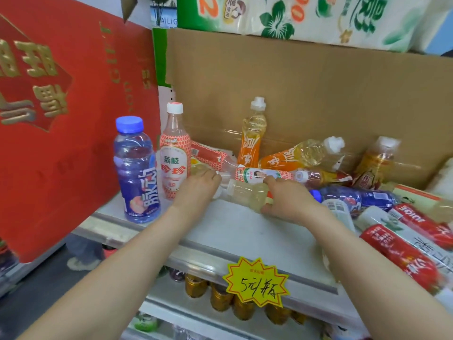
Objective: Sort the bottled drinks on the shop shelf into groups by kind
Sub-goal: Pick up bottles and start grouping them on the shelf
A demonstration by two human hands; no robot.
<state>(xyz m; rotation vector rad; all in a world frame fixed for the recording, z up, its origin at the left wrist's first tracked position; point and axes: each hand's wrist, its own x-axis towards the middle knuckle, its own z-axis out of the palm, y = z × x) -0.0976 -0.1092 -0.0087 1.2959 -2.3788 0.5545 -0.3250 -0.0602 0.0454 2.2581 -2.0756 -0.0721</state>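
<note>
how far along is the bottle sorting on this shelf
Early. Done: a blue bottle and a lychee bottle stand at the left, and an orange bottle stands at the back. In hand: the right hand grips a lying pale bottle; the left hand is at its neck end, grip unclear. Left: many lie mixed on the right, such as a second blue bottle and red juice bottles.

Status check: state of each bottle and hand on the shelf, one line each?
Blue-capped purple plastic bottle: upright, far left.
White-capped red-patterned lychee bottle: upright beside it.
Orange-labelled yellow-drink bottle at back: upright.
Second orange-labelled bottle: tipped over.
Pale yellow clear bottle: lying, gripped by right hand.
Left hand: at its cap end, grip unclear.
</note>
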